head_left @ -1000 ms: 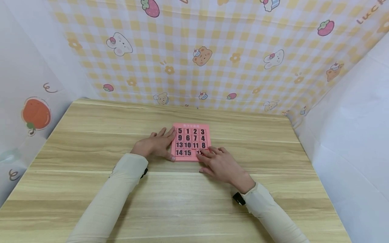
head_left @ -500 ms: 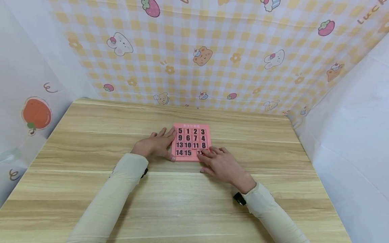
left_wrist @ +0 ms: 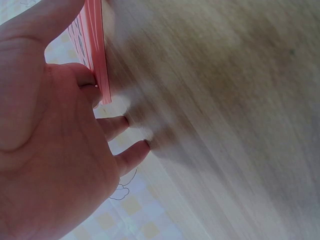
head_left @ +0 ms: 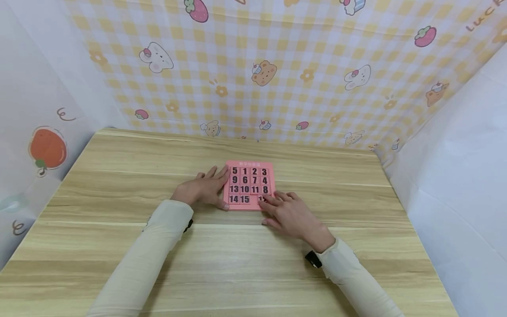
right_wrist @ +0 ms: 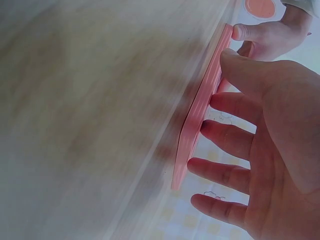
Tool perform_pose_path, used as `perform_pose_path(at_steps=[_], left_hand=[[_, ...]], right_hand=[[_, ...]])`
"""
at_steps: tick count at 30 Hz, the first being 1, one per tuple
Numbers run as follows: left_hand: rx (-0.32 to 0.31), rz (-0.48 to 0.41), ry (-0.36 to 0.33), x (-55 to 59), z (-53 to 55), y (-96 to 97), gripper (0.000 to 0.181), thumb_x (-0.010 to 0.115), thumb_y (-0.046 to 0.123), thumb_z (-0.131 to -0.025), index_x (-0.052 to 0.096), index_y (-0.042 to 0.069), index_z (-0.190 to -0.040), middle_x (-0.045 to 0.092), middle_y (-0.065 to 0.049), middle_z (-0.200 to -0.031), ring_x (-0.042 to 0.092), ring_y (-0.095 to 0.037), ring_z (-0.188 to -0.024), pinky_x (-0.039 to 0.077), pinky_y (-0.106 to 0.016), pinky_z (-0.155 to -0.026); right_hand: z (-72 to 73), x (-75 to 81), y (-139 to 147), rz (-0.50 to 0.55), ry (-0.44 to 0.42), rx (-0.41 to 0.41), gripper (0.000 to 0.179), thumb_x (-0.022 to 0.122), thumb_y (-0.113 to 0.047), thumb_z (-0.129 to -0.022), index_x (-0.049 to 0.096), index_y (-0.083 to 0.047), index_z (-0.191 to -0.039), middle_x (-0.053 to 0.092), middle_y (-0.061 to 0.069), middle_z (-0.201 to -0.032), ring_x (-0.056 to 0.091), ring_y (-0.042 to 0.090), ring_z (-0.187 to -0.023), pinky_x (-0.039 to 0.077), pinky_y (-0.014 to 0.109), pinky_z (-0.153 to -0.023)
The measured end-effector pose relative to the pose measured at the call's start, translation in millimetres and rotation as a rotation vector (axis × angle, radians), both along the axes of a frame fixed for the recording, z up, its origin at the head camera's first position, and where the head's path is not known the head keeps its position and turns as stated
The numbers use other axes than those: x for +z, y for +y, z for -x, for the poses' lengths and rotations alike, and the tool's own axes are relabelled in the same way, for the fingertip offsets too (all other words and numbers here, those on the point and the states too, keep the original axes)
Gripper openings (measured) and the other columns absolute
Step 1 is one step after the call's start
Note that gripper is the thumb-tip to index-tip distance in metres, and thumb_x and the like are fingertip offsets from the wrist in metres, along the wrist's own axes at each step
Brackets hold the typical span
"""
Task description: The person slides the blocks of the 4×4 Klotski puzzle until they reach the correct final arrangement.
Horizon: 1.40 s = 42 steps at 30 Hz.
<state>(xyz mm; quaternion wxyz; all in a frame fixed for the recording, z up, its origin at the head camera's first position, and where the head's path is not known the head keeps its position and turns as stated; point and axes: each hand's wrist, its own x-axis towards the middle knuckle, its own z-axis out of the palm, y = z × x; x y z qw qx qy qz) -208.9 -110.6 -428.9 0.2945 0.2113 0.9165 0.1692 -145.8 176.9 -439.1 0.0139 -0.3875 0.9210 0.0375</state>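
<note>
A pink sliding number puzzle (head_left: 267, 164) lies flat on the wooden table with its black-numbered tiles facing up. My left hand (head_left: 202, 189) braces its left side, index finger along the upper edge and thumb at the lower corner. In the left wrist view that hand (left_wrist: 60, 130) is spread, with two fingertips down by the table. The fingertips of my right hand (head_left: 291, 215) press on the partly covered tile starting with 1 (head_left: 259, 200) in the bottom row. An empty slot shows between it and tile 15 (head_left: 244, 199). In the right wrist view, extended fingers reach the puzzle's edge (right_wrist: 199, 107).
The wood-grain table (head_left: 222, 273) stretches around the puzzle on all sides. Behind it hangs a yellow checked cloth (head_left: 237, 57) with cartoon prints; white sheets (head_left: 467, 145) close off both sides. Dark bands (head_left: 313, 259) sit at the wrists.
My right hand has slid slightly to the right, and the bottom-row tile under its fingertips has shifted right with it, widening the slot beside 15. The left hand has stayed put.
</note>
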Motion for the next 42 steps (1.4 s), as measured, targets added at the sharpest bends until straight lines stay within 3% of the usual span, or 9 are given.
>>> perform_pose_path(at_steps=[42], left_hand=[[0.006,0.007,-0.013,4.3,-0.6,0.6,0.115,0.075,0.048,-0.083,-0.003,0.013,-0.159,-0.014,-0.003,-0.166,-0.015,-0.034,-0.152,-0.003,-0.057,-0.122]], right_hand=[[0.9,0.5,5.3,0.013,0.0,-0.003,0.054,0.052,-0.051,-0.099,0.056,-0.02,-0.142,0.052,0.002,-0.147,0.053,0.034,-0.132,0.048,0.053,-0.102]])
